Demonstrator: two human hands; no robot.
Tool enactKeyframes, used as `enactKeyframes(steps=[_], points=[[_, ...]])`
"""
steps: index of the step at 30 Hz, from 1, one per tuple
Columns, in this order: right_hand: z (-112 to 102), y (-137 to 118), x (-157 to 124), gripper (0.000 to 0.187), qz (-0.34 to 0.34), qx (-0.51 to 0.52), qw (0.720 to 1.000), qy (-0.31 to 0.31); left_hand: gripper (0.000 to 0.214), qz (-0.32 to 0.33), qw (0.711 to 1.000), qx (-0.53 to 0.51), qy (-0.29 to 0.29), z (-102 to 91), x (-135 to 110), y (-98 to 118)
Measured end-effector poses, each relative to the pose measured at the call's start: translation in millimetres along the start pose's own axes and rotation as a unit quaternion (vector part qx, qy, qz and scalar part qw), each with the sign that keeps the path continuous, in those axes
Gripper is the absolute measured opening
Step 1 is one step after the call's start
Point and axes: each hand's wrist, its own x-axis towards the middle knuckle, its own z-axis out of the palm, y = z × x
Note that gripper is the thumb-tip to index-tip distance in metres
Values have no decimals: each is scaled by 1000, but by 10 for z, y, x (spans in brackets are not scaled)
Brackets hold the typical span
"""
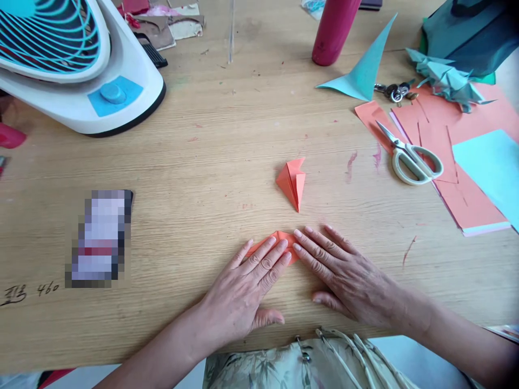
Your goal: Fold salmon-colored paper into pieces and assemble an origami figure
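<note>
An orange piece of folded paper (279, 236) lies flat on the table near its front edge, mostly covered by my fingers. My left hand (254, 281) rests flat over its left and middle part, fingers stretched out and thumb apart. From the other side, my right hand (340, 270) lays its outstretched fingertips on the paper's right end; its thumb is spread away. Just beyond the hands sits a second folded orange paper piece (292, 182), pointed at the bottom, with nobody touching it.
White-handled scissors (414, 159) lie on orange sheets (478, 208) at right, beside a light blue sheet (492, 167). Behind them are keys (395, 93), teal folded papers (363, 73) and a magenta bottle (334, 29). A fan (117, 65) and a blurred phone (101, 235) occupy the left.
</note>
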Motion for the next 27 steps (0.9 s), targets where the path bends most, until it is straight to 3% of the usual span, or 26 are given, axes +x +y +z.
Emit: enactKeyframes(steps=[21, 24, 27], points=[[195, -386, -320, 96, 10, -3, 1000, 28, 106, -16, 1000, -11, 17, 141, -290, 411], [249, -437, -351, 96, -2, -29, 999, 41, 100, -18, 1000, 16, 20, 153, -330, 493], [326, -513, -390, 81, -1, -66, 995, 69, 82, -29, 998, 51, 27, 204, -388, 604]])
